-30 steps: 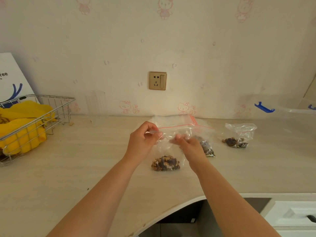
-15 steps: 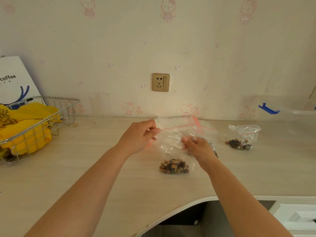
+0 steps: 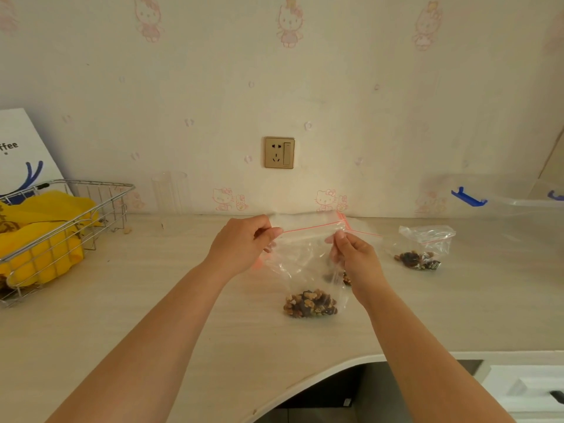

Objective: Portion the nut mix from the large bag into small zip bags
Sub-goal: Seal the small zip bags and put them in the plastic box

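A small clear zip bag (image 3: 305, 257) with a red seal line stands on the counter, a clump of nut mix (image 3: 309, 303) at its bottom. My left hand (image 3: 244, 242) pinches the left end of its top strip. My right hand (image 3: 351, 251) pinches the right end of the strip. Behind my right hand lies another clear bag (image 3: 363, 232) with a red line, mostly hidden, some nuts (image 3: 346, 277) showing by my wrist. A filled small bag (image 3: 422, 247) sits to the right.
A wire basket (image 3: 100, 209) with yellow cloth stands at the left, a white coffee box (image 3: 18, 154) behind it. A clear cup (image 3: 169, 196) stands by the wall. A clear container with blue clips (image 3: 468, 198) is at the far right. The counter edge curves inward near me.
My right hand has slid right along the bag's top strip, from near its middle to its right end. My left hand has kept its pinch on the left end.
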